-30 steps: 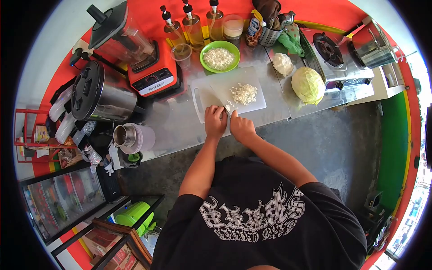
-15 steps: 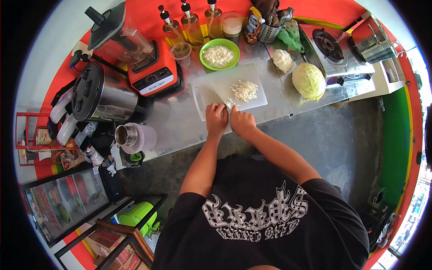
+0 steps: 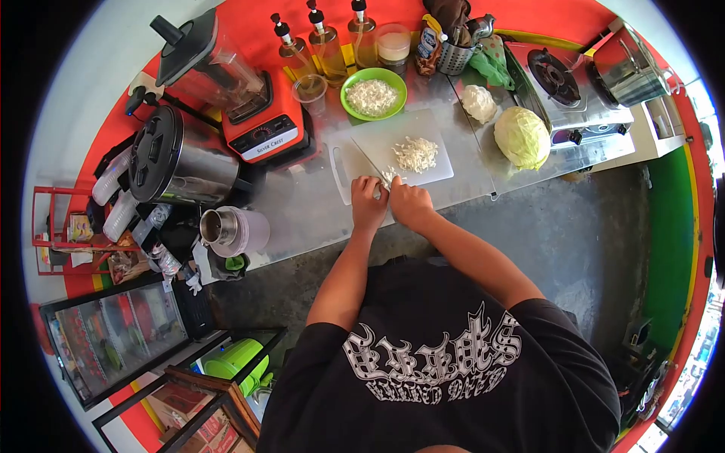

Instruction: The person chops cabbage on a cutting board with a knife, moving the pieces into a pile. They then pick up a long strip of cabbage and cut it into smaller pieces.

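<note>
My right hand is closed around the handle of a knife, whose blade points away and to the left across a white cutting board. Close beside it, my left hand has its fingers curled at the board's near edge; what they press on is mostly hidden. A few white shreds lie by the blade near my fingertips. Farther up the board sits a pile of chopped white vegetable. Behind the board, a green bowl holds more white shreds.
A cabbage and a white cauliflower-like piece sit right of the board, before a gas stove. Leftward stand a red blender, a large steel pot and a lilac flask. Pump bottles line the back.
The whole view has shifted slightly, moving the scene a little right. Both hands stay together at the board's near edge, with the knife still in my right hand.
</note>
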